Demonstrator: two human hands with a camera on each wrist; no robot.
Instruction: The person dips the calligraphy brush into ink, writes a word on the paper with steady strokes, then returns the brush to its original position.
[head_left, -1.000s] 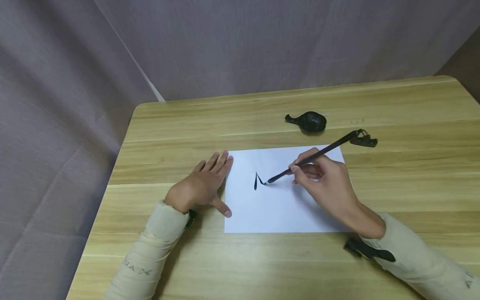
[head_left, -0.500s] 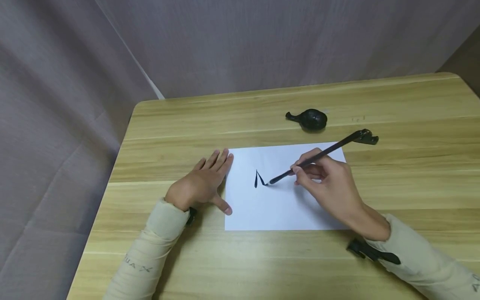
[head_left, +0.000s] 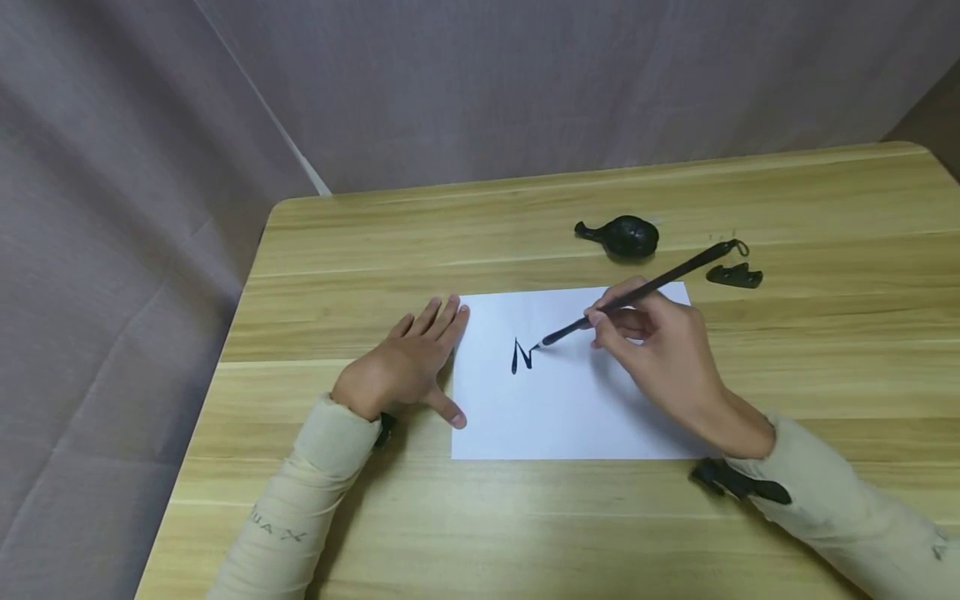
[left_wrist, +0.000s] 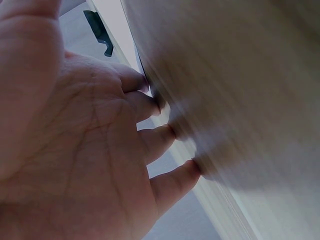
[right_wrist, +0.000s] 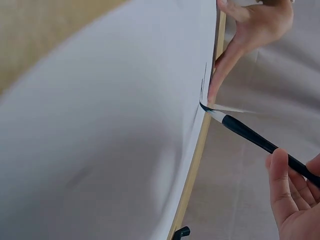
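Note:
A dark writing brush [head_left: 637, 293] slants in my right hand [head_left: 663, 358], pinched between thumb and fingers. Its inked tip touches the white paper [head_left: 570, 417] at the upper end of a black stroke. Black strokes shaped like an N [head_left: 522, 357] stand on the left half of the sheet. In the right wrist view the brush [right_wrist: 250, 135] shows a pale band above its dark bent tip. My left hand [head_left: 405, 367] lies with fingers spread at the paper's left edge, fingertips and thumb on its margin. The left wrist view shows that palm [left_wrist: 90, 140] raised, fingertips down on the surface.
Behind the paper a black gourd-shaped object [head_left: 628, 238] lies on the wooden table [head_left: 420, 242]. A small dark brush rest [head_left: 735, 276] sits at the right, below the brush's looped end. Grey curtains [head_left: 525, 83] hang beyond the table's back edge.
The brush tip has travelled up from the foot of the diagonal stroke, leaving a new right-hand upright line. My right hand has shifted slightly upward; the left hand keeps its place on the paper.

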